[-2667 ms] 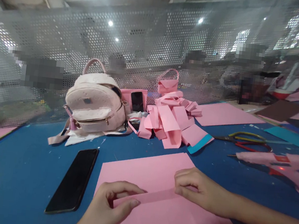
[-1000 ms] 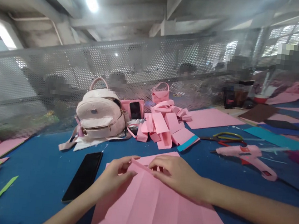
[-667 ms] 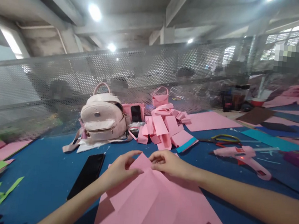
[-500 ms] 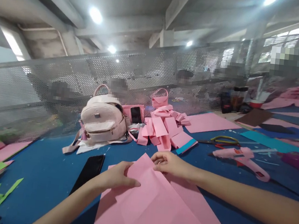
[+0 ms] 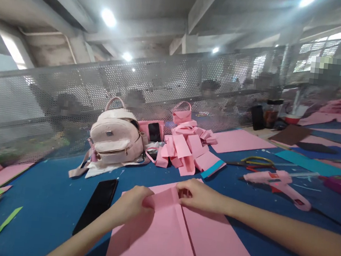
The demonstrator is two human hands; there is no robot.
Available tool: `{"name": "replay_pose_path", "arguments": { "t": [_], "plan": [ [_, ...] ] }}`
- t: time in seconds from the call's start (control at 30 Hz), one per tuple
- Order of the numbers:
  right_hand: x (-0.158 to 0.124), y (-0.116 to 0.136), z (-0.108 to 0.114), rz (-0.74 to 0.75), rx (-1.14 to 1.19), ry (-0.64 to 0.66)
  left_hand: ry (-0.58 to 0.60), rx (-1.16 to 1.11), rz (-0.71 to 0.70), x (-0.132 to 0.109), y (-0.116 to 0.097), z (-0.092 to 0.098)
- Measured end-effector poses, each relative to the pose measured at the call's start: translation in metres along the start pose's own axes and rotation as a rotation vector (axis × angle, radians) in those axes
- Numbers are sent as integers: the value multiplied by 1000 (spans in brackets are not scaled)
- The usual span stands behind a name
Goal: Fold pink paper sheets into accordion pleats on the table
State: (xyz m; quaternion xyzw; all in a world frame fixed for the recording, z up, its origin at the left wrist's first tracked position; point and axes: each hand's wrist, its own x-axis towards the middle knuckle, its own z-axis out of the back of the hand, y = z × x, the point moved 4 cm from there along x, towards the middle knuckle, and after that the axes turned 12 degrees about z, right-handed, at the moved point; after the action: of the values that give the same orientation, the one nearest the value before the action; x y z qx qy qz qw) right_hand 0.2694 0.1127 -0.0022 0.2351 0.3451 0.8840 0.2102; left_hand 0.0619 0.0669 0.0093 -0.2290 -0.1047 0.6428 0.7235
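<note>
Pink sheets [image 5: 157,241] lie in front of me on the blue table, with an upper sheet creased and raised along a fold. My left hand [image 5: 135,204] pinches the upper sheet near its far left part, thumb pointing right. Across from it, my right hand [image 5: 198,195] has its fingertips closed on the far end of the fold. Another flat pink sheet [image 5: 219,236] shows beneath, to the right. Just left of the sheets is a black phone [image 5: 97,204].
Behind the sheets stand a white backpack [image 5: 118,138] and folded pink pieces [image 5: 183,150]. A pink glue gun [image 5: 278,183] and scissors [image 5: 253,162] lie at the right. Green strips [image 5: 1,223] are at the left. A mesh partition [image 5: 163,86] runs along the back.
The upper sheet's raised pointed corner has come down, and a long fold now runs toward me. My right hand has shifted slightly nearer, and more of the lower sheet shows at the right.
</note>
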Motion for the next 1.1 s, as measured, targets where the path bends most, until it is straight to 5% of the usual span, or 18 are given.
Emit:
{"name": "replay_pose_path", "arguments": {
  "t": [0.53,0.8,0.97,1.1],
  "plan": [
    [3,-17,-6,205,-258,95,-179,70,-155,0,13,-27],
    [3,-20,-8,448,-514,208,-719,529,-637,-17,13,-46],
    [8,-25,-11,403,-437,163,-659,498,-646,-13,17,-42],
    [11,-38,-13,150,-337,90,-373,131,-438,7,39,-30]
  ]
}}
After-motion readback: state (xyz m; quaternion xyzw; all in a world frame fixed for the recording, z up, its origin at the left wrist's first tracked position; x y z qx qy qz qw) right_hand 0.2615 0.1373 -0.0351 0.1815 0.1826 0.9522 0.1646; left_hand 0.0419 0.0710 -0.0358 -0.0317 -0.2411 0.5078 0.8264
